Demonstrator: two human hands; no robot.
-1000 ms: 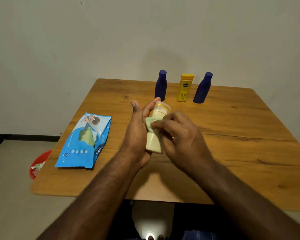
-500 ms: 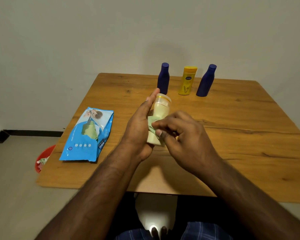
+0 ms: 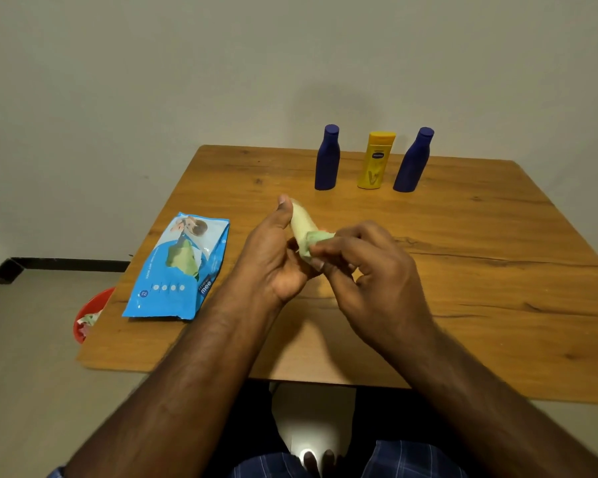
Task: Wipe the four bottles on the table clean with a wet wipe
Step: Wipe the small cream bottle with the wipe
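My left hand (image 3: 273, 257) grips a pale cream bottle (image 3: 301, 219) above the table's middle, tilted with one end pointing up and away. My right hand (image 3: 366, 267) pinches a light green wet wipe (image 3: 313, 241) against the bottle's near end. Most of the bottle is hidden by my fingers. At the back of the wooden table (image 3: 463, 270) stand a dark blue bottle (image 3: 327, 158), a yellow bottle (image 3: 375, 160) and a second dark blue bottle (image 3: 413, 160), all upright in a row.
A blue pack of wet wipes (image 3: 178, 267) lies flat on the table's left side. A red bin (image 3: 88, 315) with scraps sits on the floor left of the table. A plain wall stands close behind the bottles.
The cream bottle has tilted from upright to slanting up and left in my left hand. The wipe in my right hand has moved from the bottle's side to its near end.
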